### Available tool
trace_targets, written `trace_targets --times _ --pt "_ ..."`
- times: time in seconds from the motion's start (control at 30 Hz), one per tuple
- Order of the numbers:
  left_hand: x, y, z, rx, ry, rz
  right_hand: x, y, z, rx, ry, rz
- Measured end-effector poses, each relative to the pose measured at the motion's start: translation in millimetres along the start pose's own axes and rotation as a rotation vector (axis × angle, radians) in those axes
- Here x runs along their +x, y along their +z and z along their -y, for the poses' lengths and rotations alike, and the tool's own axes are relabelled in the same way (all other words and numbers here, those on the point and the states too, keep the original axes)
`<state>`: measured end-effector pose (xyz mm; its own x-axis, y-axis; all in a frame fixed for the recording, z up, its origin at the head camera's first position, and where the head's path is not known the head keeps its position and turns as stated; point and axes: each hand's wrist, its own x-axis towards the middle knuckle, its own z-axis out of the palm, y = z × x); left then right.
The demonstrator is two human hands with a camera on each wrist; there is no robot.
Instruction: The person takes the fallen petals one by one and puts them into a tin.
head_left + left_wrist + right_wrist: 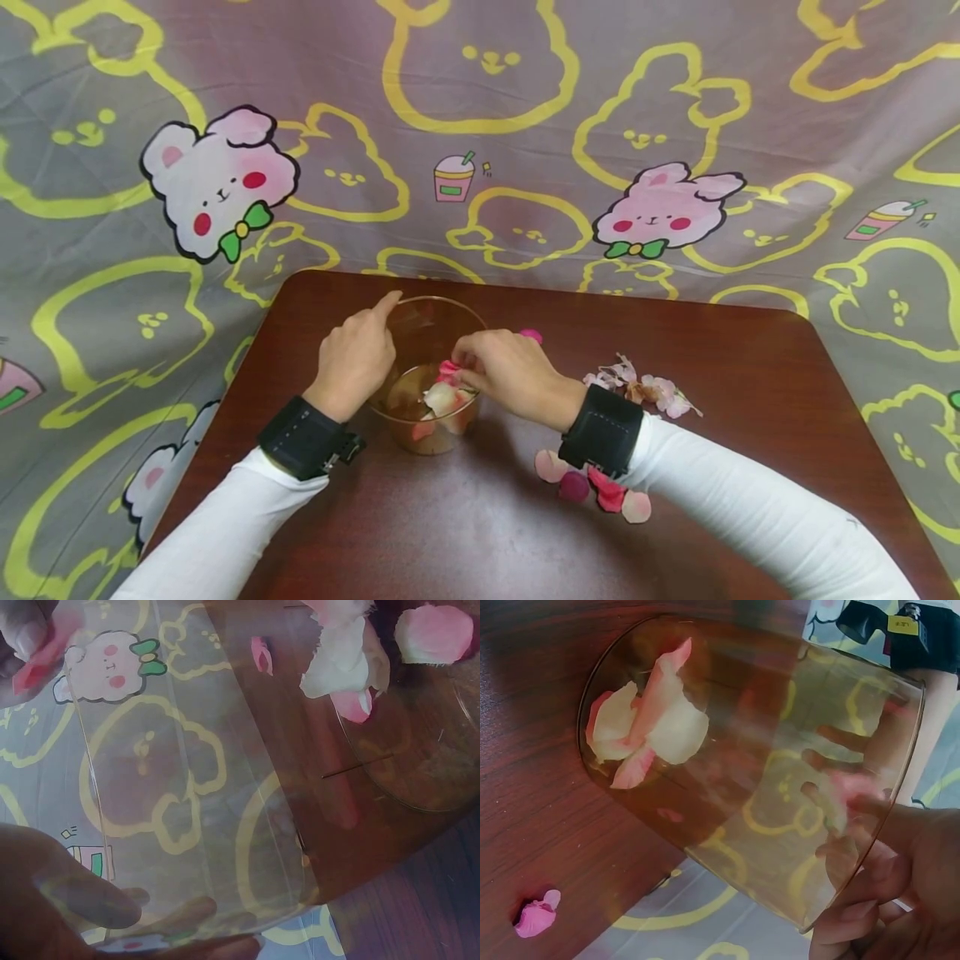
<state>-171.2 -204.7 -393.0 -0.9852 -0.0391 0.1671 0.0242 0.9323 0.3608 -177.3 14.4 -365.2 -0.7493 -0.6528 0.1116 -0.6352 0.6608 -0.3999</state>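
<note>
One clear glass bowl (431, 375) at table centre. Two hands: left hand (356, 358) at its 9 o'clock, right hand (510, 371) at 3. Four loose petals (592, 487) at 5 o'clock. One blossom sprig (645, 387) farther at 3. One stray pink petal (531, 335) at 1.

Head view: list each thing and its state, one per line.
Clear cup: upright on the table, petals inside.
Left hand: grips the cup's side.
Right hand: pinches a pink petal over the cup.
Loose petals: lying on the table.
</note>
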Motion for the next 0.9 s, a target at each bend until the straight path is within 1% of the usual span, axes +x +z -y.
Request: trace_targets --times 0.17,0.33,0.57,0.7,0.8,0.9 --pt "-1.1 1.3 0.8 0.002 -0.001 -0.008 -1.2 -0.9 -2.2 0.028 -0.006 0.001" --pt "-2.1 3.3 0.8 -0.001 -0.002 -0.012 -5.8 -8.0 -7.1 0.058 0.022 -0.03" --pt "-2.5 3.8 1.1 0.001 0.01 -0.026 -14.7 -24.0 -17.7 0.096 0.045 -0.131" --pt "-2.1 3.7 1.7 0.002 0.011 -0.027 -25.4 -31.4 -27.5 0.133 0.057 -0.186" --pt "-1.7 3.3 1.9 0.0 0.009 -0.027 -37.4 -35.7 -36.4 0.16 0.087 -0.198" --pt "-1.8 2.5 1.7 0.0 0.009 -0.023 -50.1 -38.9 -45.2 0.164 0.123 -0.192"
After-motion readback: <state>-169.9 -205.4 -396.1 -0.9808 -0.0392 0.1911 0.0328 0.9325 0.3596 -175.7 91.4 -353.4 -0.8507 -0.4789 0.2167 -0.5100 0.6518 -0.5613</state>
